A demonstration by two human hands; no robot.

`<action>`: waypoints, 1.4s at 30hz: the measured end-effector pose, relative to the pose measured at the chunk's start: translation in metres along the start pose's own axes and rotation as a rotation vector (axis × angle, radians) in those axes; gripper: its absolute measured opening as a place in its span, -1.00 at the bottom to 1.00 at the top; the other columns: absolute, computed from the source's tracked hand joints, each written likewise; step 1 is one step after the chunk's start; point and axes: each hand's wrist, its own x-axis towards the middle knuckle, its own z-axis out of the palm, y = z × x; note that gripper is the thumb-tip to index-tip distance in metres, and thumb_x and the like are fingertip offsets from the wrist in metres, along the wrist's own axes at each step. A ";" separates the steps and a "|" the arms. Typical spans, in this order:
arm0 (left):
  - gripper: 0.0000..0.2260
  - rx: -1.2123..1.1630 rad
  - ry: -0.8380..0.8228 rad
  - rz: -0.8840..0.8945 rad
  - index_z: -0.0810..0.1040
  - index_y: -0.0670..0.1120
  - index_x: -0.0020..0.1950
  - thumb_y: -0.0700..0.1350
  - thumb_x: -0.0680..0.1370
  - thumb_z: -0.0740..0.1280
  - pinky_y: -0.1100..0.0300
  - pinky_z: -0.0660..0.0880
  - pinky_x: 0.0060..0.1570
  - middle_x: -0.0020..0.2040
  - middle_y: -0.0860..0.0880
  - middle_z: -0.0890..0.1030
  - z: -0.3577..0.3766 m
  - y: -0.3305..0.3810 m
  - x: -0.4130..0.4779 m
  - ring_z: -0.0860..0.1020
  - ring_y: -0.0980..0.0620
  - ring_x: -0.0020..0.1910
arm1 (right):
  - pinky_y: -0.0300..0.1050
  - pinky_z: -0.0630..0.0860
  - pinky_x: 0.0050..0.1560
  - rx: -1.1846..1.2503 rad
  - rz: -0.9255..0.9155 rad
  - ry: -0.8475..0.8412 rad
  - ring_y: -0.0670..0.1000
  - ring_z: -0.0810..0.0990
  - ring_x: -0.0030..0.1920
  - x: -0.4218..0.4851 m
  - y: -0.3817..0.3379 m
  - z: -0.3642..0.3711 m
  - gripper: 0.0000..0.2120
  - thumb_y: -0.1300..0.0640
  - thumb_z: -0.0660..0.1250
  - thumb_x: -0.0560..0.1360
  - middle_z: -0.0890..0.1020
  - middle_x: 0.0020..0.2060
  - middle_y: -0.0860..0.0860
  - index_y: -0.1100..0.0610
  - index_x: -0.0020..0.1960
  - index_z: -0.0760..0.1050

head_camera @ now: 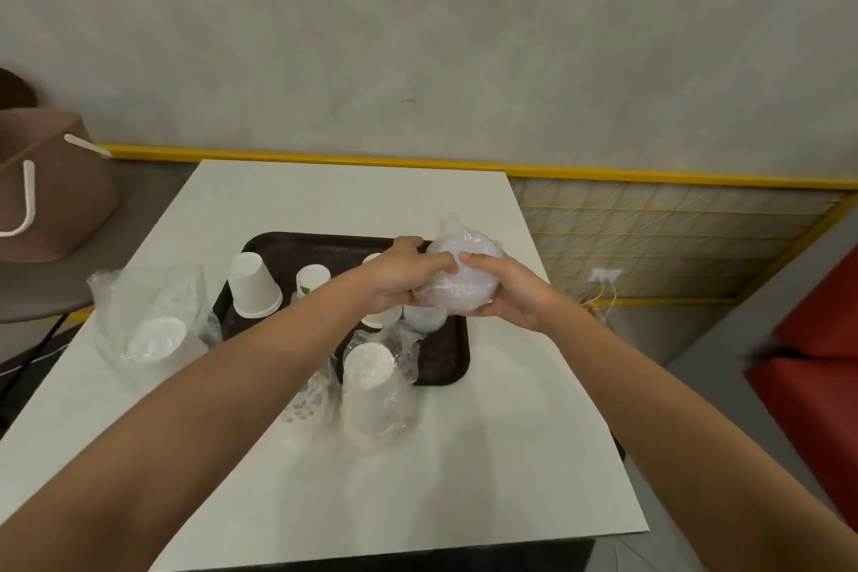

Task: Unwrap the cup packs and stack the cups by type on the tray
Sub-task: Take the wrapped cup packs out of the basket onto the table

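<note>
The person holds a wrapped pack of pale cups in the air over the far right corner of the dark tray; the left hand pinches the film at the pack's left side with curled fingers, and the right hand grips the pack from the right, thumb across its face. The step in hand seems to be tearing the film open.

The main risk is a sudden give; if the film splits all at once, cups may spill out and drop onto what stands below. The upturned stack of white paper cups and the leaf-printed cup stand on the tray just left of the hands; such light cups probably tip at a touch. A hard squeeze from the right hand could dent thin cup walls; the film looks slippery, so the pinch may slide off without tearing.

Two more packs wait on the worktop: the left pack lies apart from the tray; the near pack stands at the tray's near edge, and the left forearm passes just beside it and could knock it over; what sits directly under the hands is mostly hidden.
</note>
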 end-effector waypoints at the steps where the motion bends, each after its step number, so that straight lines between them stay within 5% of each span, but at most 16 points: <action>1: -0.35 0.037 -0.001 -0.004 0.17 -0.13 0.47 -0.09 0.46 0.38 0.15 0.58 -0.16 0.24 -0.09 0.50 0.000 -0.001 0.000 0.57 -0.03 0.08 | -0.01 0.60 -0.08 -0.010 -0.005 0.000 0.09 0.58 0.19 0.000 0.001 -0.002 -0.45 -0.01 0.39 0.42 0.57 0.22 0.07 0.02 0.37 0.35; 6: -0.25 0.403 0.037 0.011 0.07 -0.09 0.51 0.00 0.45 0.41 0.24 0.53 -0.16 0.32 -0.10 0.41 0.002 -0.004 0.001 0.51 -0.02 0.14 | 0.02 0.57 0.04 -0.126 0.025 -0.002 0.09 0.56 0.20 -0.005 0.014 -0.009 -0.56 0.04 0.38 0.47 0.56 0.21 0.05 0.00 0.31 0.38; 10: -0.29 0.512 0.052 0.033 0.12 -0.08 0.49 0.00 0.45 0.41 0.19 0.53 -0.07 0.29 -0.12 0.44 0.000 -0.007 0.003 0.50 -0.05 0.14 | -0.01 0.56 0.02 -0.336 0.101 -0.067 0.01 0.56 0.08 -0.013 0.038 -0.006 -0.82 0.13 0.31 0.54 0.56 0.04 -0.02 -0.11 0.07 0.44; 15: -0.39 0.584 0.058 0.073 0.22 -0.07 0.45 -0.01 0.47 0.39 0.16 0.49 0.05 0.27 -0.09 0.48 0.003 -0.011 0.004 0.49 -0.05 0.18 | 0.10 0.55 0.15 -0.562 0.254 -0.089 0.10 0.51 0.20 -0.009 0.076 -0.004 -0.45 -0.04 0.46 0.39 0.48 0.20 0.05 0.02 0.27 0.30; 19: -0.49 0.705 0.089 0.135 0.34 -0.07 0.39 -0.03 0.48 0.38 0.25 0.35 0.05 0.25 -0.04 0.51 0.003 -0.014 0.001 0.47 0.00 0.21 | -0.03 0.56 0.01 -0.713 0.335 -0.106 0.06 0.53 0.12 -0.012 0.097 -0.001 -0.50 -0.02 0.47 0.39 0.48 0.11 0.02 0.05 0.20 0.29; 23: -0.59 0.858 0.079 0.194 0.45 -0.04 0.30 -0.04 0.48 0.38 0.28 0.36 0.01 0.19 -0.01 0.56 0.000 -0.018 -0.009 0.51 0.04 0.15 | -0.22 0.44 -0.21 -0.791 0.298 -0.086 -0.01 0.45 -0.04 -0.015 0.113 0.001 -0.55 -0.07 0.45 0.40 0.42 -0.02 -0.05 0.04 0.14 0.32; 31: -0.48 1.095 0.123 0.235 0.44 0.09 0.29 0.09 0.36 0.46 0.07 0.48 0.11 0.20 0.01 0.53 -0.009 -0.043 -0.039 0.50 0.00 0.15 | -0.18 0.39 -0.11 -0.847 0.167 0.024 0.03 0.47 -0.03 -0.022 0.137 0.010 -0.71 -0.13 0.28 0.51 0.49 -0.05 -0.01 0.06 0.04 0.34; 35: -0.45 1.128 0.075 0.195 0.44 0.09 0.29 0.08 0.34 0.51 0.11 0.48 0.09 0.23 0.02 0.50 -0.011 -0.053 -0.047 0.49 -0.01 0.16 | -0.05 0.47 0.08 -0.935 0.103 0.093 0.07 0.54 0.03 -0.020 0.142 0.012 -0.63 -0.17 0.29 0.50 0.58 0.03 0.06 0.11 0.08 0.46; 42: -0.50 1.114 0.086 0.154 0.48 0.05 0.26 -0.05 0.36 0.53 0.14 0.46 0.12 0.24 -0.02 0.52 -0.014 -0.065 -0.043 0.50 -0.02 0.18 | -0.06 0.44 0.16 -1.174 -0.005 0.198 0.04 0.44 0.14 -0.017 0.141 0.020 -0.51 -0.21 0.29 0.48 0.44 0.11 0.06 0.10 0.25 0.48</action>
